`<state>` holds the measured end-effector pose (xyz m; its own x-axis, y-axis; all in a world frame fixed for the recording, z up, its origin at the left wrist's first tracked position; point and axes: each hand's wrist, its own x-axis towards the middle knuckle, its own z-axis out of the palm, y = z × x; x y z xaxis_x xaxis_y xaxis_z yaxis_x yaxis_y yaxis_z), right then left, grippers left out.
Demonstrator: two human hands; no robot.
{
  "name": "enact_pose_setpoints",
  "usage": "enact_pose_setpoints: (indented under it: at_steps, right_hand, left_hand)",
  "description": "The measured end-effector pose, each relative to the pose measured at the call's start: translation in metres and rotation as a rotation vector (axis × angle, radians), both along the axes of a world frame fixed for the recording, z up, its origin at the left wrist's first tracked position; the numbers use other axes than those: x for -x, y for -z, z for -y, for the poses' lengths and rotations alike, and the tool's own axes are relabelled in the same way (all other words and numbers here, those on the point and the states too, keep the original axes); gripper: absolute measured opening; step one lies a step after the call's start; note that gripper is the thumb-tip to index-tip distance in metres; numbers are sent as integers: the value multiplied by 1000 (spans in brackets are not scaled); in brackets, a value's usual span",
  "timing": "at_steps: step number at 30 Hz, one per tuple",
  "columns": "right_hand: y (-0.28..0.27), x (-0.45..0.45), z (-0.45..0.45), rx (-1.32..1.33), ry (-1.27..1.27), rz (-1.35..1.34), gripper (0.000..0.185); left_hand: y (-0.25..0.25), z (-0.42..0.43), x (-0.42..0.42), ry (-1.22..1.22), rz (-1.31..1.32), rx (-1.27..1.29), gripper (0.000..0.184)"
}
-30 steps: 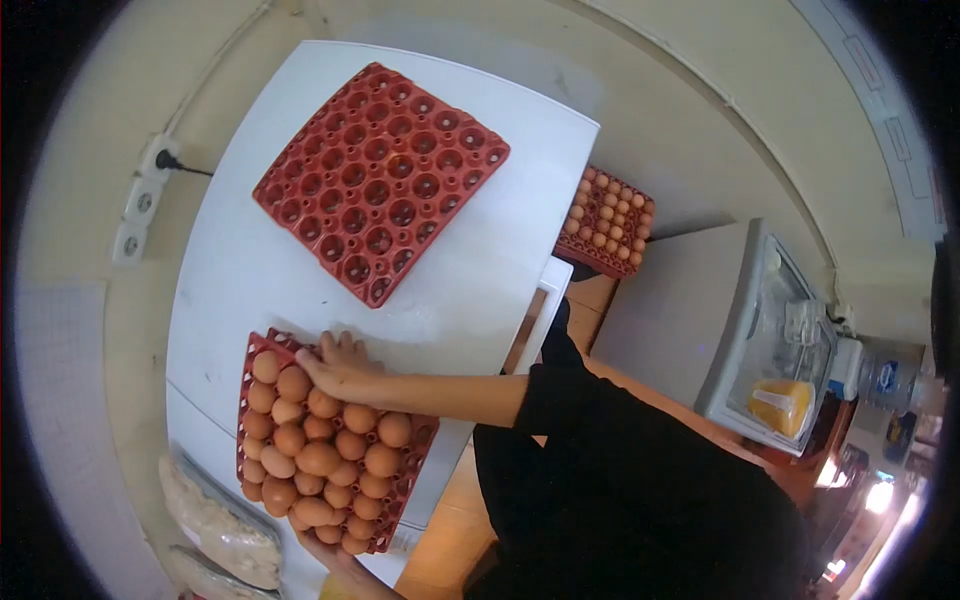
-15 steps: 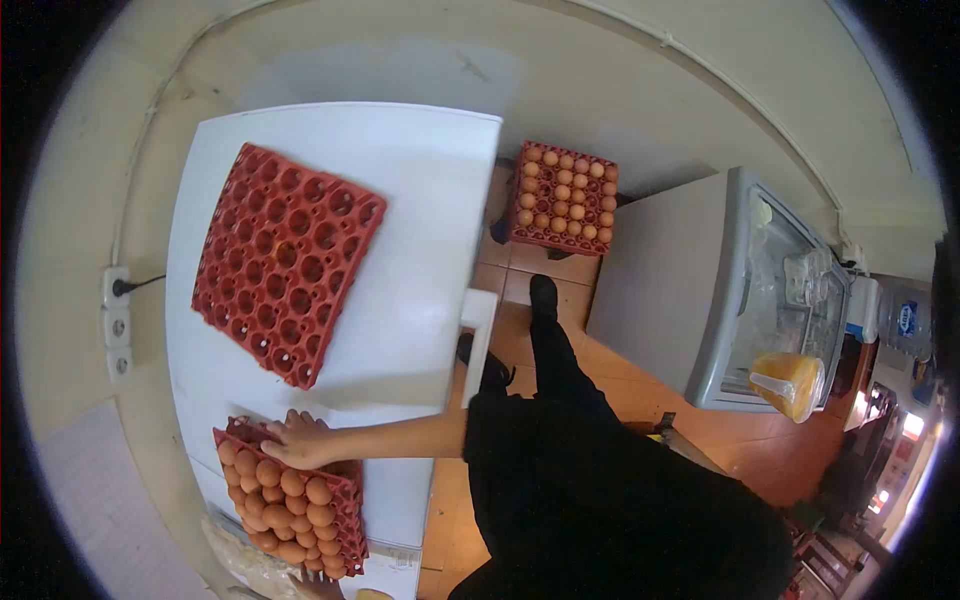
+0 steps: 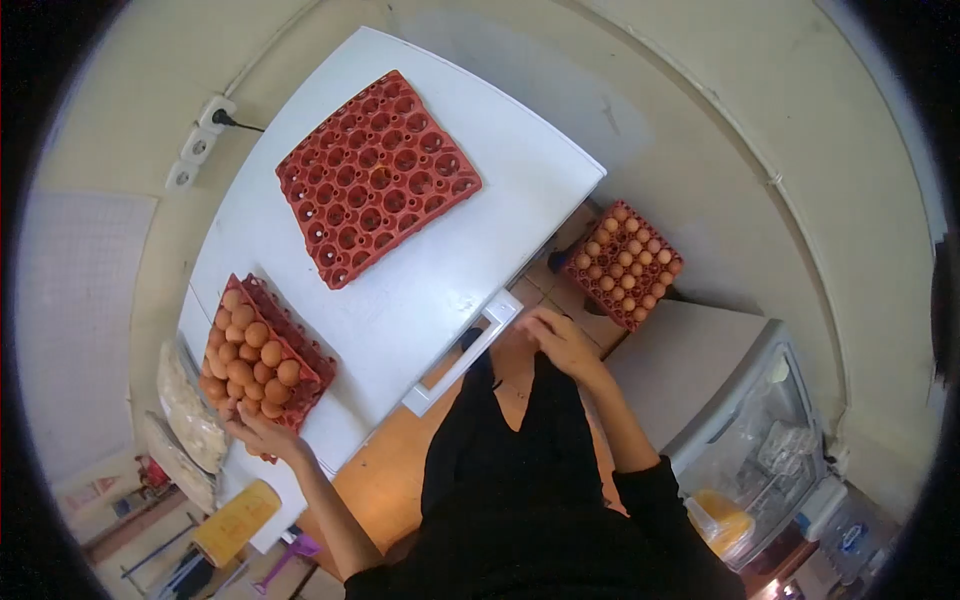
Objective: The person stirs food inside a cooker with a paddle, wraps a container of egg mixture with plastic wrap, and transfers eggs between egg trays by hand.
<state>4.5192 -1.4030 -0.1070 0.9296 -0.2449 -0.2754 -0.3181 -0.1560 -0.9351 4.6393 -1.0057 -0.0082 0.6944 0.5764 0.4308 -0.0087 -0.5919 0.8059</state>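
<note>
A red egg tray filled with brown eggs (image 3: 240,368) leans at a tilt over other red trays (image 3: 315,352) at the left of the white top. My left hand (image 3: 262,434) rests against its near end, fingers stretched along the lowest eggs. Out past the white handle (image 3: 465,352), my right hand (image 3: 558,340) hangs in the air with its fingers loosely apart and nothing in them. An empty red egg tray (image 3: 378,180) lies flat farther back on the white top (image 3: 500,130).
A partly filled egg tray (image 3: 625,265) stands low by the wall, right of the white top. A glass-lidded freezer (image 3: 720,400) bounds the right side. Plastic bags (image 3: 190,410) and a yellow container (image 3: 237,522) sit at the lower left. Wall sockets (image 3: 198,145) hold a plug.
My right hand has left the egg-filled tray and swung right, beyond the white top's edge. My left hand remains at the tray's near end. The view has turned clockwise.
</note>
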Motion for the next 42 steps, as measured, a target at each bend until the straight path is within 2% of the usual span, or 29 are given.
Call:
enact_pose_setpoints:
  at_steps: [2, 4, 6, 8, 10, 12, 13, 17, 20, 22, 23, 25, 26, 28, 32, 33, 34, 35, 36, 37, 38, 39, 40, 41, 42]
  right_hand:
    - [11, 18, 21, -181, 31, -200, 27]
    - [11, 29, 27, -98, -21, -185, 30]
    - [-6, 19, 12, -87, -65, -280, 32]
    - [-3, 0, -15, -53, -208, -211, 29]
    - [-6, -35, -55, -22, -318, -154, 27]
    - [-29, -67, -108, -132, -392, 50, 18]
    - [-56, -84, -136, 11, -504, 89, 11]
    - [-93, -139, -231, 131, -698, 440, 17]
    - [-103, -174, -298, 304, -730, 502, 23]
    - [-113, -193, -337, 448, -571, 685, 30]
    - [-114, -200, -353, 453, -578, 690, 30]
    - [-111, -212, -380, 753, -551, 597, 40]
    - [-106, -214, -388, 763, -555, 600, 40]
    - [-101, -217, -401, 866, -514, 573, 51]
    - [-112, -215, -404, 789, -565, 406, 52]
    - [-115, -217, -400, 693, -526, 334, 43]
    - [-117, -221, -395, 597, -486, 263, 35]
    - [-114, -229, -388, 601, -484, 261, 35]
    - [-111, -241, -379, 257, -505, 171, 32]
    - [-107, -253, -371, -87, -513, 79, 31]
    - [-100, -264, -364, -86, -508, 77, 31]
    - [-92, -276, -359, -199, -554, -9, 32]
    - [-93, -286, -359, -311, -600, -93, 34]
    - [-94, -295, -358, -182, -622, -190, 34]
    - [-95, -299, -364, -181, -616, -191, 34]
  left_hand:
    - [12, -2, 8, -14, -22, -64, 26]
    - [18, 12, 21, 16, -30, -226, 23]
    - [28, 7, 31, 33, -16, -166, 19]
    - [25, 2, 39, 14, 21, -250, 18]
    - [21, -17, 50, -26, -21, -198, 18]
    - [12, -38, 57, -96, -27, -272, 19]
    - [14, -52, 62, -140, -30, -274, 21]
    - [12, -90, 71, -128, -191, -196, 25]
    - [12, -118, 58, -118, -76, -209, 28]
    - [4, -132, 36, -68, -74, -237, 32]
    - [0, -137, 24, -1, -77, -272, 37]
    - [-5, -142, 0, 20, -126, -295, 40]
    - [-5, -143, -10, 48, -184, -323, 44]
    - [0, -144, -28, 33, -226, -310, 44]
    - [15, -149, -43, -6, -327, -306, 52]
    - [16, -152, -44, -1, -328, -304, 52]
    - [16, -155, -44, -4, -257, -259, 49]
    - [17, -158, -45, -8, -186, -213, 46]
    - [20, -164, -46, -5, -186, -210, 46]
    - [23, -175, -47, 59, -160, -27, 42]
    - [25, -187, -48, 122, -132, 154, 39]
    - [18, -199, -50, 285, -165, 828, 31]
    - [9, -202, -56, 289, -165, 829, 31]
    - [-1, -204, -61, 253, -199, 883, 29]
    - [-6, -206, -67, 217, -235, 936, 27]
